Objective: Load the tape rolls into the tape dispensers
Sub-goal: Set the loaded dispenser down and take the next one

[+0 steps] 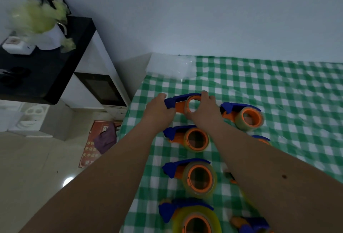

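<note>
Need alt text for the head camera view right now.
Both hands hold a blue-and-orange tape dispenser at the far end of a green checked table: left hand on its blue end, right hand around the wheel. Loaded dispensers line up nearer.

Both arms outstretched, left hand (160,109) and right hand (205,111) gripping.

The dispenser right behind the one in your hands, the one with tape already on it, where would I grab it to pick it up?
Probably by the blue head of that dispenser, coming from the left. It sticks out clear of the tape roll; on the right, the right hand and its forearm cross above.
</note>
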